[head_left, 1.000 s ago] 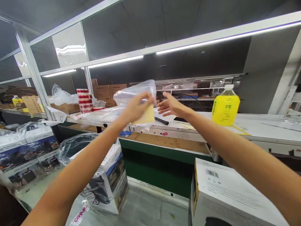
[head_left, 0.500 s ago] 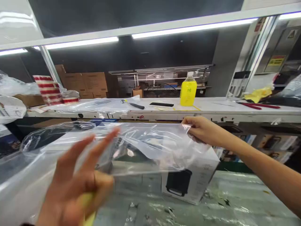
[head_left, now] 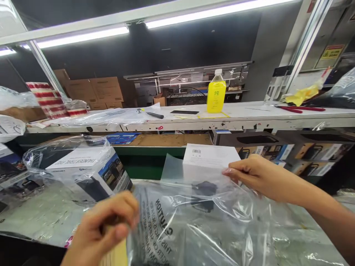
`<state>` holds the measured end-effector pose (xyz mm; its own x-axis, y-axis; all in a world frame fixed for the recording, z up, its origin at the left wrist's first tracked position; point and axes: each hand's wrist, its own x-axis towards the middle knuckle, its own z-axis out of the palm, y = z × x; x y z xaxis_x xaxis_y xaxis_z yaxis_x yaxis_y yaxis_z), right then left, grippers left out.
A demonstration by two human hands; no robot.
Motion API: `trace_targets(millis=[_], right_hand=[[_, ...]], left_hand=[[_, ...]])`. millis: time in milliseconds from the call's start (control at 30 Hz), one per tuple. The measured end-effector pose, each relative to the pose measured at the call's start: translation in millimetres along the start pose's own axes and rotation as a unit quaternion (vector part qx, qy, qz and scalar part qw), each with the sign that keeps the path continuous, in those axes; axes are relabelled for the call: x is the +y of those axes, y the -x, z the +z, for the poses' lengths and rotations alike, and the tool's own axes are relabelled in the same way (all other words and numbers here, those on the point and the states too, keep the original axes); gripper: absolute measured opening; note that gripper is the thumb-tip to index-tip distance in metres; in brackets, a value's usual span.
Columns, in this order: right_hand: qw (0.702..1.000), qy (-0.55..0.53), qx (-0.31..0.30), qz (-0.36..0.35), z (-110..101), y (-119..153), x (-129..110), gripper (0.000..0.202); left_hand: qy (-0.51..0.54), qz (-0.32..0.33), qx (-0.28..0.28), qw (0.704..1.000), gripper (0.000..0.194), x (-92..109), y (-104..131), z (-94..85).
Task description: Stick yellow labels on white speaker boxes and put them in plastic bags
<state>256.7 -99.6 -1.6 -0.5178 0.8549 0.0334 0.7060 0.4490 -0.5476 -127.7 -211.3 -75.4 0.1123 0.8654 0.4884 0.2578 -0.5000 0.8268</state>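
Observation:
A clear plastic bag [head_left: 194, 229] with a black printed caution text hangs in front of me. My right hand [head_left: 249, 175] pinches its upper right part. At the bag's left edge is my left hand [head_left: 108, 225], its fingers curled and slightly blurred; a yellow item [head_left: 115, 255] shows beneath it, and whether the fingers grip the bag is unclear. Behind the bag stands a white box [head_left: 209, 155] with a barcode label, its lower part seen through the plastic. Another printed box [head_left: 91, 170] sits at the left, inside clear plastic.
A white shelf [head_left: 177, 123] crosses above the bench, bearing a yellow bottle [head_left: 216, 92], a hammer [head_left: 151, 113], a black bar [head_left: 184, 112], red-handled tools [head_left: 302, 109] and tape rolls [head_left: 46, 99]. More printed boxes [head_left: 313, 151] are stacked at the right under it.
The bag has come down from in front of the white box and spread lower. My left hand's fingers have gone from spread to curled. My right hand is lower, and the view has shifted.

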Motion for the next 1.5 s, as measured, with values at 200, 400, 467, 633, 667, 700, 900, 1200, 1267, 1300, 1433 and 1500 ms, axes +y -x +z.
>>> trace_targets(millis=[200,400,467,633,667,700,900,1200,1267,1300,1433,1500], right_hand=[[0.981,0.071,-0.086,-0.159,7.9,-10.8,-14.8,0.033],[0.972,0.097,0.126,-0.173,1.3,-16.9,16.0,0.035],[0.979,0.052,0.114,-0.163,3.8,-19.1,26.9,0.033],[0.977,-0.008,0.144,-0.159,22.2,-25.4,42.4,0.038],[0.977,-0.011,0.146,-0.155,24.3,-25.9,44.3,0.038],[0.978,-0.016,0.147,-0.148,24.9,-26.1,46.1,0.036],[0.984,-0.103,0.136,-0.058,-4.1,-24.7,43.9,0.027],[0.986,0.055,0.067,-0.144,-38.7,6.6,13.8,0.018],[0.992,0.029,-0.066,-0.103,-31.8,20.1,14.2,0.01],[0.988,0.023,-0.129,-0.086,-26.4,25.7,15.8,0.014],[0.991,0.086,-0.098,-0.031,3.2,35.2,28.8,0.013],[0.993,0.12,0.004,-0.003,16.8,35.8,34.5,0.018]], left_hand=[[-0.389,0.12,-0.034,0.913,0.041,71.5,-218.1,17.1],[-0.581,-0.058,-0.101,0.806,0.086,46.1,-390.5,51.2],[-0.577,-0.067,-0.142,0.802,0.092,36.8,-412.8,56.5],[-0.55,-0.06,-0.229,0.801,0.082,14.7,-445.8,65.9],[-0.54,-0.054,-0.239,0.805,0.079,12.3,-451.6,67.3],[-0.528,-0.047,-0.246,0.812,0.076,11.7,-456.7,68.5],[-0.423,0.079,-0.211,0.878,0.065,58.7,-422.1,75.3],[-0.358,0.168,-0.468,0.79,0.009,79.2,-193.6,98.2],[-0.278,0.076,-0.518,0.805,0.026,63.6,-178.3,97.8],[-0.231,0.019,-0.543,0.807,0.033,53.6,-173.2,98.1],[-0.139,-0.147,-0.577,0.791,0.053,-4.3,-143.3,112.4],[-0.09,-0.238,-0.555,0.792,0.064,-37.2,-121.6,125.6]])
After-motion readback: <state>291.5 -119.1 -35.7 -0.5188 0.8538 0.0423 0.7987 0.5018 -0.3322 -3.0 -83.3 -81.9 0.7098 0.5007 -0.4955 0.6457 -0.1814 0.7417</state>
